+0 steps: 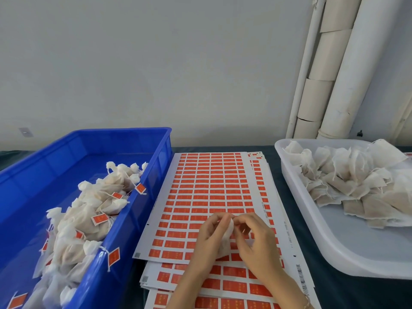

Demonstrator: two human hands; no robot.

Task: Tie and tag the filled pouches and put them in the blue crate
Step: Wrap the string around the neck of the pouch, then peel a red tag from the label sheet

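Your left hand (209, 235) and right hand (254, 244) meet over the near end of the stacked white sheets of orange-red labels (207, 186), mid-bench. Both pinch one small white fabric pouch (227, 233) between them, fingers curled at its top. The blue plastic crate (165, 152) at the left edge of the dark-covered bench (275, 166) holds tagged pouches (75, 219). The white plastic tray (312, 219) at the right edge holds untied pouches (347, 181).
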